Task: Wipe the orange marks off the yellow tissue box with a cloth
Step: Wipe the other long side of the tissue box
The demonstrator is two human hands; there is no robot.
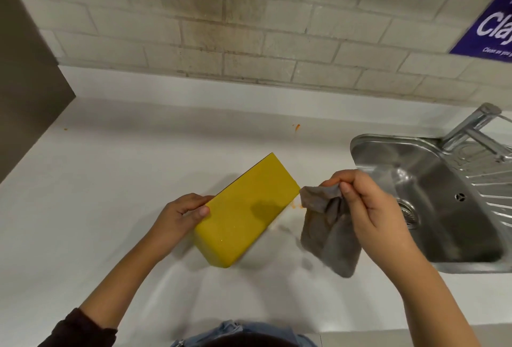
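**Two hands, one box, one cloth beside the sink**

The left hand [181, 215] is closed on the near left end of the yellow tissue box [245, 212], thumb on the upper face and fingers wrapped around the far side. The box is tilted, its lower corner near or on the white tabletop [97, 180], its long axis running diagonally away to the right. The broad yellow face turned to the camera looks clean apart from a shadow.

The right hand [368, 208] pinches the top of one grey cloth [328, 229] between thumb and fingertips; the rest of the cloth hangs loose below, just beside the box's right edge, and whether the two touch cannot be told.

Faint orange smears [294, 206] lie on the tabletop between box and cloth. Two more orange specks show farther off, one [297, 126] towards the brick wall [249, 42], one [65, 129] at the far left. One steel sink [432, 197] with one tap [471, 125] sits at the right, and a purple sign [490, 25] hangs on the wall above it.
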